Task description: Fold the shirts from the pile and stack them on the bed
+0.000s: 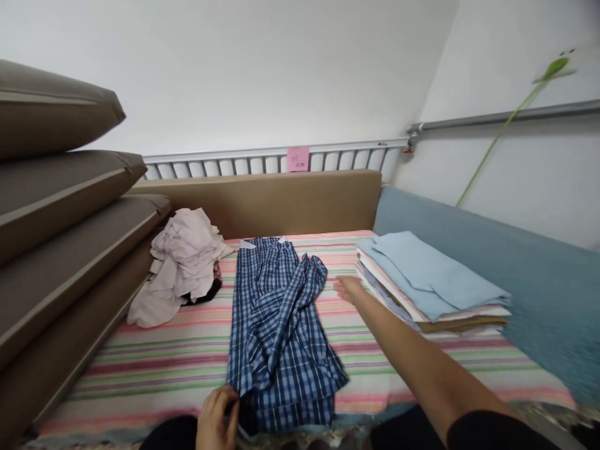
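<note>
A blue plaid shirt [281,319] lies lengthwise on the striped sheet [154,359], partly folded, collar towards the far end. My left hand [218,417] is closed on its near left corner at the bed's front edge. My right hand [349,289] reaches out flat, fingers stretched, just right of the shirt's bunched sleeve and close to the stack of folded clothes [431,284]. It holds nothing.
A heap of crumpled pale pink garments [180,262] with something dark under it lies at the far left. Brown cushions [60,212] are stacked along the left side. A brown headboard [281,200] closes the far end, and a blue cushion [525,281] lines the right wall.
</note>
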`<action>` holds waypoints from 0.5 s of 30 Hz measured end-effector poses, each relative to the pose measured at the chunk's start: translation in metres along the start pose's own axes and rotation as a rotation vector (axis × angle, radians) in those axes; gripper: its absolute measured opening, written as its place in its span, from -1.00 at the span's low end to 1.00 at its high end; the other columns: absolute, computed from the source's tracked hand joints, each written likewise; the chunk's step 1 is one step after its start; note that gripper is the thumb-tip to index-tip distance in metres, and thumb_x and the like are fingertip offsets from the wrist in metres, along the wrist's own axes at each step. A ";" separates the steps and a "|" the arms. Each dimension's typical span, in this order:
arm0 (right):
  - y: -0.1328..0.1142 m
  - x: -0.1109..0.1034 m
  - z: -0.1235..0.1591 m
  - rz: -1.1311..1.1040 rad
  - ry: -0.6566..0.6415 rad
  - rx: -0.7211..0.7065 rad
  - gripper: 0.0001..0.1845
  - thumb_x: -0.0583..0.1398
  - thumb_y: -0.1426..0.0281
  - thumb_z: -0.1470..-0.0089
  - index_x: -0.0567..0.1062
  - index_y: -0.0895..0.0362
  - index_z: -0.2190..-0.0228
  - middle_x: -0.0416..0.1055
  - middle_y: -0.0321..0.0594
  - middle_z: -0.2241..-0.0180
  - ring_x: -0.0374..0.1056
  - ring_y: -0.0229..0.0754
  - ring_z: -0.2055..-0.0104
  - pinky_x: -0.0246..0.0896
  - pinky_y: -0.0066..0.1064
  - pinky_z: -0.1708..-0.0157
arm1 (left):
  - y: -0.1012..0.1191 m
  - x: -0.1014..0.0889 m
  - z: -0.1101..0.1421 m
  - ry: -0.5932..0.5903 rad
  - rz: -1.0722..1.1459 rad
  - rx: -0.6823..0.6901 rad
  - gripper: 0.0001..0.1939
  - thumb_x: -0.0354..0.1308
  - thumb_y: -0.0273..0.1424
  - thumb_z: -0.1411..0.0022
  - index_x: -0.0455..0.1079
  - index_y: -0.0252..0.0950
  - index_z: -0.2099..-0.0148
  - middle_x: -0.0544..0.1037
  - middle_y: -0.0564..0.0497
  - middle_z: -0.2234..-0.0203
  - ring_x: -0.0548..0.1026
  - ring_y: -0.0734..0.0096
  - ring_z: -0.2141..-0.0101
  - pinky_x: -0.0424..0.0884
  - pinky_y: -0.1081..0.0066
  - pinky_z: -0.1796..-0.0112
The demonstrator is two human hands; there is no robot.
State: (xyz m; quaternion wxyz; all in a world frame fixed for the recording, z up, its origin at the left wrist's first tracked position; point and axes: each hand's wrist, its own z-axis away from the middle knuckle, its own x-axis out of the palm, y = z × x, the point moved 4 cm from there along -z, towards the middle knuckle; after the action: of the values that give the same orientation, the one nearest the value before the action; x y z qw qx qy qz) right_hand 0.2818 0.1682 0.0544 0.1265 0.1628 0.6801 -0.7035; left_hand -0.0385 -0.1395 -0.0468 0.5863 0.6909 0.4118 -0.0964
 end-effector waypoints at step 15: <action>0.024 0.121 -0.031 -0.117 -0.109 0.400 -0.65 0.13 0.28 -0.16 0.34 0.18 0.06 0.35 -0.15 0.12 0.36 -0.19 0.20 0.36 -0.25 0.25 | 0.023 -0.006 -0.034 -0.132 0.097 -0.280 -0.73 -0.05 -0.22 -0.13 0.39 -0.25 0.29 0.55 -0.08 0.37 0.49 0.25 0.31 0.37 0.31 0.22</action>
State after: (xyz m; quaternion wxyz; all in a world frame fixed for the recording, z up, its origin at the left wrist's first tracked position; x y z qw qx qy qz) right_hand 0.1822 0.2038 -0.0172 0.0873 0.1066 0.5273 -0.8384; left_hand -0.0389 -0.1117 -0.0161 0.7066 0.6138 0.3479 -0.0549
